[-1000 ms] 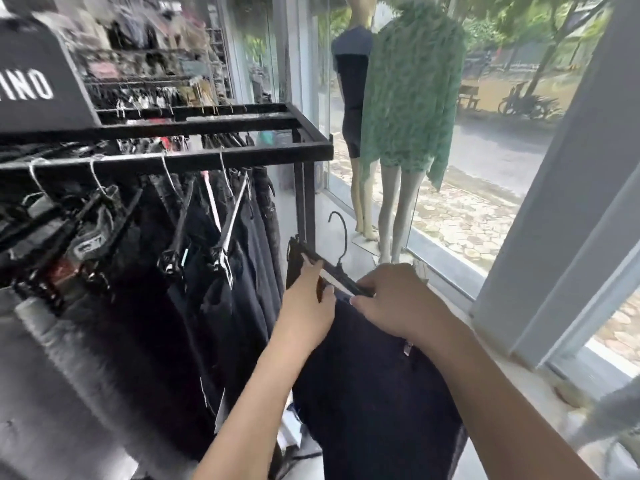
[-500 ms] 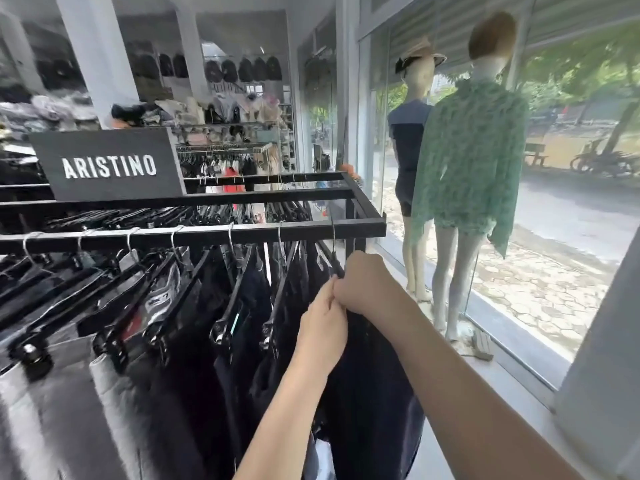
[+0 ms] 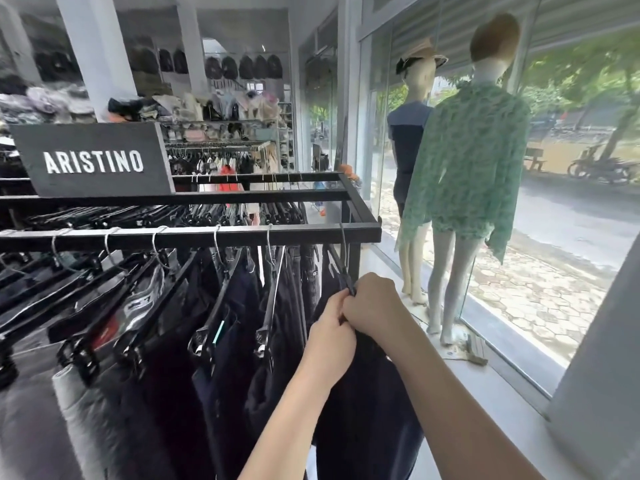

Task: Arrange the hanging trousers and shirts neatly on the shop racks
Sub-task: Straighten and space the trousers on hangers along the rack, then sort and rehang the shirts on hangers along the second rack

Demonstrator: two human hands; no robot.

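Your fingers (image 3: pixel 349 310) were curled tight, right hand (image 3: pixel 372 303) and left hand (image 3: pixel 330 336) touching as both pinched the near end of a black hanger (image 3: pixel 341 268), whose dark trousers (image 3: pixel 367 410) hung at the right end of the rack's front rail (image 3: pixel 207 237), beside other dark pairs (image 3: pixel 242 306).

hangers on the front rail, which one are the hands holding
The last hanger at the right end of the rail, nearest the window. The left hand and right hand both grip its lower end; the others hang untouched.
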